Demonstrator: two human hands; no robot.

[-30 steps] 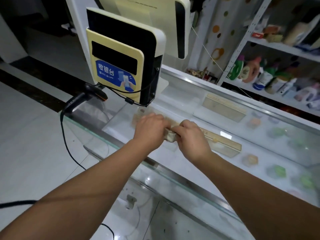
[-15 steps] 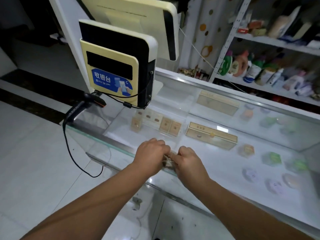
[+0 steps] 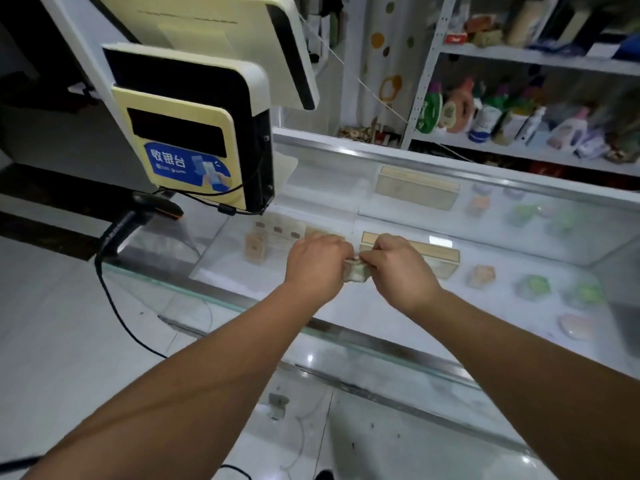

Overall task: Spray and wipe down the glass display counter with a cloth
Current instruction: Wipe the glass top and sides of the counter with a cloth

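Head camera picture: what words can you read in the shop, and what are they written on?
"收银台": on the blue sticker on the till's yellow panel.
Small print under those words: too blurred to read.
Labels on the bottles on the shelf: too blurred to read.
Print on the boxes inside the counter: too small to read.

Both forearms stretch forward; the left hand [image 3: 318, 265] and right hand [image 3: 401, 271] meet, backs up, fingers curled, pinching a cloth [image 3: 356, 273] between them.
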